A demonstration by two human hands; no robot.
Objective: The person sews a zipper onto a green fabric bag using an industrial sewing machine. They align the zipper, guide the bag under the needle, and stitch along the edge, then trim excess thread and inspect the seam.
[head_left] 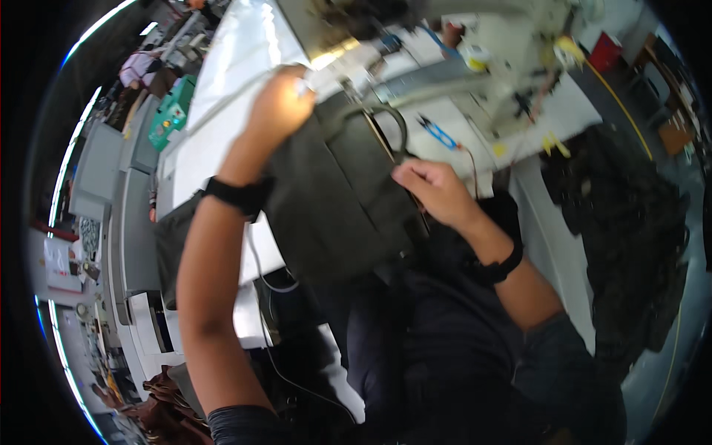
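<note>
A dark olive fabric bag piece [319, 208] with a looped strap lies in front of me at the edge of the white sewing table [452, 119]. My left hand [285, 104], blurred and brightly lit, is at its upper left corner; what its fingers grip is hard to make out. My right hand [434, 189] pinches the right edge of the piece beside a pale strip, just below the loop. Blue-handled thread snips [437, 132] lie on the table to the right of the loop.
A sewing machine [519, 67] stands at the upper right. Dark fabric [608, 237] hangs at the right; a red bin [604, 52] is beyond. A cable [259, 267] runs down past the table edge. A person [141, 67] is in the far upper left.
</note>
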